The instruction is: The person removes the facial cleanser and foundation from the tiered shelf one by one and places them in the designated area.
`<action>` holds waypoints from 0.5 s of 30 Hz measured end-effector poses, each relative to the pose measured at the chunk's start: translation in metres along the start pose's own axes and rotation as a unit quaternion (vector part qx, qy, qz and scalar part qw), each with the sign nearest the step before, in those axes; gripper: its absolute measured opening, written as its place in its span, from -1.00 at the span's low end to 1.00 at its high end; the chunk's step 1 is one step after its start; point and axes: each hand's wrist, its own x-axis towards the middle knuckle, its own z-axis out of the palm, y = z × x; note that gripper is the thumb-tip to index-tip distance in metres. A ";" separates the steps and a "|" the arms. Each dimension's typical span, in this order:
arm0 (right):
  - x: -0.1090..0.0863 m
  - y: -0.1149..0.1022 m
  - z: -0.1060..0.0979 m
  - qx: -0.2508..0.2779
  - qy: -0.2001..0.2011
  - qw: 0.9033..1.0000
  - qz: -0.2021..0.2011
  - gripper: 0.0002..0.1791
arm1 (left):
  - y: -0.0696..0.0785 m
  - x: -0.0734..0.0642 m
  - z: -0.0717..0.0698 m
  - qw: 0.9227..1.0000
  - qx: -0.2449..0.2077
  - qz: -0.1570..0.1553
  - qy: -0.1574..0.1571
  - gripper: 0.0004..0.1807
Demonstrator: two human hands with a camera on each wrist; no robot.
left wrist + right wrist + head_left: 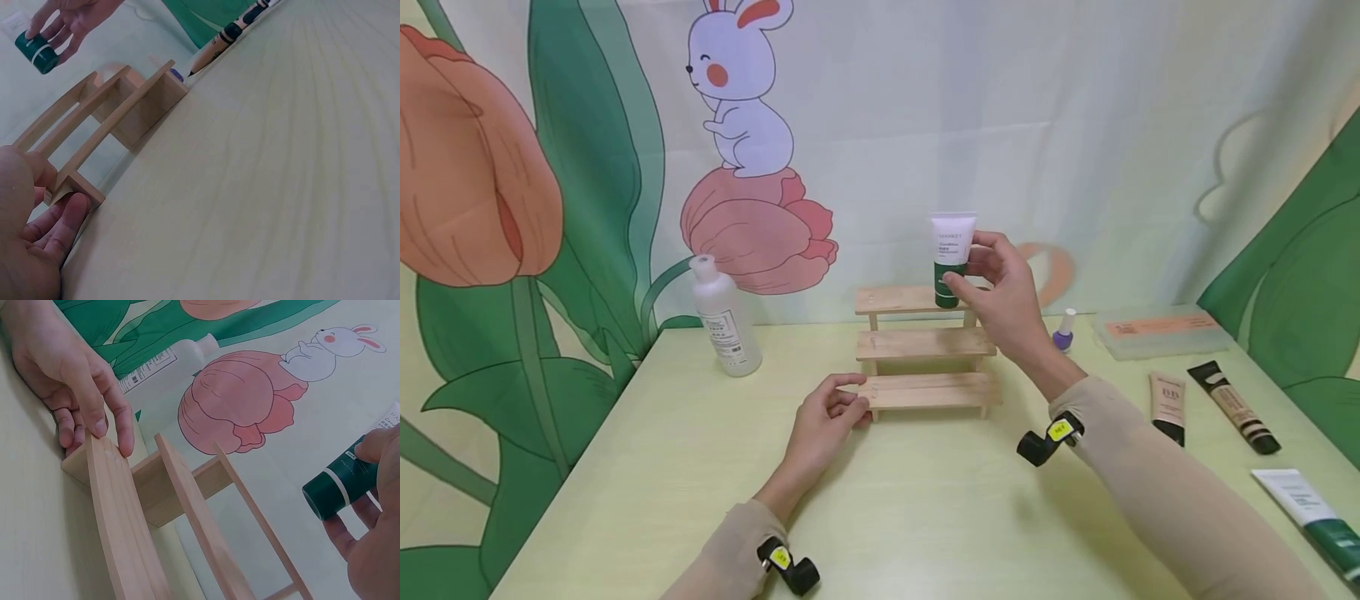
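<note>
My right hand [1011,304] pinches a small white and green squeeze tube [953,240] between thumb and fingers, cap end down. In the head view the tube overlaps the top step of a three-step wooden display stand [928,392]; in the right wrist view its green cap end [326,495] appears apart from the wood. At the stand's left side my left hand [822,425] grips the end of the lowest step. The left wrist view shows that hand's thumb and fingers around the step's end [84,186].
A white bottle [727,325] stands at the left rear. To the right are a purple nail polish bottle [1063,332], a flat clear case [1165,332], a beige tube [1167,404], a black and beige tube [1234,408] and a larger white-green tube [1311,517]. A printed curtain hangs behind.
</note>
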 end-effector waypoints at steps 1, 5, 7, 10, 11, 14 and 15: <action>-0.001 -0.001 -0.003 0.000 0.003 1.000 0.000 -0.43 | 0.000 0.000 0.000 1.000 0.000 0.000 -0.001 -0.64; -0.007 -0.008 -0.015 -0.007 0.010 1.000 -0.003 -0.43 | 0.000 -0.001 0.000 1.000 -0.004 0.000 -0.001 -0.64; -0.011 -0.012 -0.021 -0.009 0.011 1.000 -0.009 -0.43 | -0.001 -0.001 0.000 1.000 -0.006 -0.002 -0.001 -0.64; -0.016 -0.016 -0.030 -0.019 0.016 1.000 -0.017 -0.44 | -0.001 -0.002 0.000 1.000 -0.010 -0.001 0.000 -0.64; -0.018 -0.017 -0.032 -0.024 0.020 0.999 -0.018 -0.44 | -0.001 -0.001 0.000 1.000 -0.010 0.000 0.000 -0.64; -0.024 -0.019 -0.038 -0.038 0.033 0.999 -0.019 -0.45 | 0.000 -0.001 0.000 1.000 -0.009 0.005 -0.001 -0.64; -0.026 -0.019 -0.040 -0.041 0.037 0.998 -0.017 -0.45 | 0.000 -0.001 0.000 1.000 -0.008 0.007 -0.002 -0.64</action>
